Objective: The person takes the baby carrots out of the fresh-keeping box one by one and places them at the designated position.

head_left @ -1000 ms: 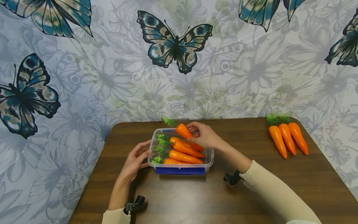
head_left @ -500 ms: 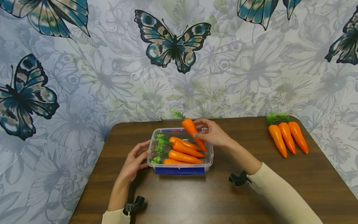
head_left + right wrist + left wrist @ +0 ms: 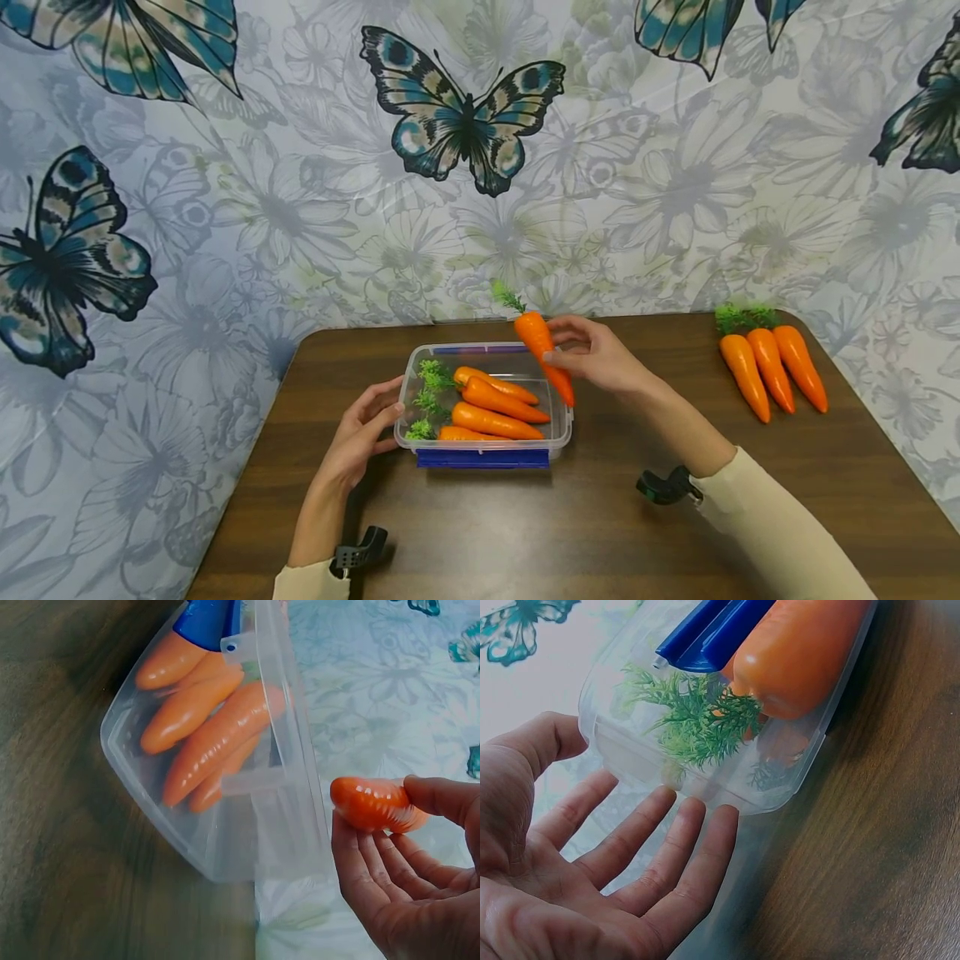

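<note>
A clear plastic food container (image 3: 558, 432) with blue clips stands on the table, several orange carrots (image 3: 498, 421) lying in it with their green tops to the left. My left hand (image 3: 365, 425) touches its left end; in the left wrist view the fingers are nearly straight, fingertips right at the wall. My right hand (image 3: 600, 354) pinches another carrot (image 3: 542, 343) between thumb and fingers, above the container's right rear corner. This carrot tilts, leafy top up and to the left, tip down to the right. In the right wrist view, the held carrot (image 3: 375, 804) shows tip first, beside the container.
Three carrots (image 3: 772, 371) lie side by side at the right rear of the brown wooden table (image 3: 480, 533). Behind the table's back edge hangs a butterfly-patterned cloth (image 3: 465, 250). A black wrist camera (image 3: 663, 485) sits on the right wrist.
My right hand has lifted the carrot from the container's rear part and carried it to the right, turning it steeper. The left hand has stayed at the container's left end.
</note>
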Action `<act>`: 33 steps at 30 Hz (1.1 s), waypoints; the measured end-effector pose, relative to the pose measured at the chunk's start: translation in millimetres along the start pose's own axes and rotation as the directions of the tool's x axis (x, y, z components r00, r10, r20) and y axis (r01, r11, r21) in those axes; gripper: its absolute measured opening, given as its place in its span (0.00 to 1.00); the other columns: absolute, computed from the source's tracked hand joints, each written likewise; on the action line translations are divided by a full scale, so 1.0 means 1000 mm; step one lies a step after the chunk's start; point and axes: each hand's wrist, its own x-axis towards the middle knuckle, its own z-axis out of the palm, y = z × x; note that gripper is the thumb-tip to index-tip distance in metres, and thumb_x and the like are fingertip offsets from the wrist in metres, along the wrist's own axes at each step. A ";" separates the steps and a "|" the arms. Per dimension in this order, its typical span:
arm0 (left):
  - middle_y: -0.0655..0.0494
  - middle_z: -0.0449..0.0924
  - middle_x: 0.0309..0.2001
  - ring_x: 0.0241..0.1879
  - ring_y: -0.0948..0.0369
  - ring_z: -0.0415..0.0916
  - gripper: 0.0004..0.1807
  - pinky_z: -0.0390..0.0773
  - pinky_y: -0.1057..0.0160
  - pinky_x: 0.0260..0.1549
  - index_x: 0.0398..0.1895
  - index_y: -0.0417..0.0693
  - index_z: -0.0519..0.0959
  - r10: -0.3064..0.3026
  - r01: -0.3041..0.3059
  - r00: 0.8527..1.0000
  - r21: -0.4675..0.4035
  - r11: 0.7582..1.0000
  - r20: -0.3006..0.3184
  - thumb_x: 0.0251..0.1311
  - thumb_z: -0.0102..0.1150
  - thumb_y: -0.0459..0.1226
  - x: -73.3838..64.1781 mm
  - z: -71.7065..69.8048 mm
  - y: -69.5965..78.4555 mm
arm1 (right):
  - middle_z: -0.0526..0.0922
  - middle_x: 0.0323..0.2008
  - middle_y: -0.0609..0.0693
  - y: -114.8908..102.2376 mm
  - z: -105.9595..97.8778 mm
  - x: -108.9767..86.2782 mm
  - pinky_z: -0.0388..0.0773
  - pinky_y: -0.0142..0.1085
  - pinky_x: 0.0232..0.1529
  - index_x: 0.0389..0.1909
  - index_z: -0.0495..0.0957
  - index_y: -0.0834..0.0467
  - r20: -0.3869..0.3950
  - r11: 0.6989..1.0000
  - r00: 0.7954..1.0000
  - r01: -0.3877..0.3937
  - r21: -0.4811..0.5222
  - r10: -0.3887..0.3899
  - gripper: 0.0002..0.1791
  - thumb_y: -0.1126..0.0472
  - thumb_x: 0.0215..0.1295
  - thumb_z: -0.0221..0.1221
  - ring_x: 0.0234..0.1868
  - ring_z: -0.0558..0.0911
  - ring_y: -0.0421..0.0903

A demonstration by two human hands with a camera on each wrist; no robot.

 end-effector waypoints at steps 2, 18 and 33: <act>0.41 0.72 0.76 0.60 0.59 0.81 0.30 0.89 0.49 0.52 0.81 0.59 0.68 0.001 -0.001 1.000 0.001 1.000 0.000 0.79 0.61 0.45 0.000 0.000 0.000 | 0.80 0.64 0.62 0.004 -0.004 0.000 0.87 0.41 0.52 0.74 0.71 0.57 -0.004 1.000 1.000 -0.019 0.023 0.019 0.32 0.58 0.72 0.69 0.54 0.87 0.47; 0.43 0.70 0.77 0.58 0.60 0.83 0.31 0.91 0.53 0.48 0.81 0.57 0.68 -0.010 0.011 1.000 -0.024 1.000 0.008 0.79 0.62 0.45 0.001 0.000 -0.002 | 0.80 0.61 0.60 0.026 -0.032 -0.013 0.88 0.44 0.54 0.77 0.67 0.59 -0.054 0.995 0.996 -0.065 0.077 0.070 0.34 0.58 0.75 0.67 0.48 0.88 0.45; 0.43 0.71 0.77 0.61 0.58 0.81 0.31 0.89 0.50 0.53 0.81 0.61 0.68 -0.007 0.007 1.000 0.011 1.000 0.005 0.79 0.61 0.46 0.000 -0.001 -0.002 | 0.78 0.65 0.63 0.052 -0.055 -0.031 0.87 0.38 0.54 0.78 0.66 0.61 -0.117 0.994 0.987 -0.113 0.011 0.113 0.35 0.55 0.76 0.66 0.51 0.85 0.42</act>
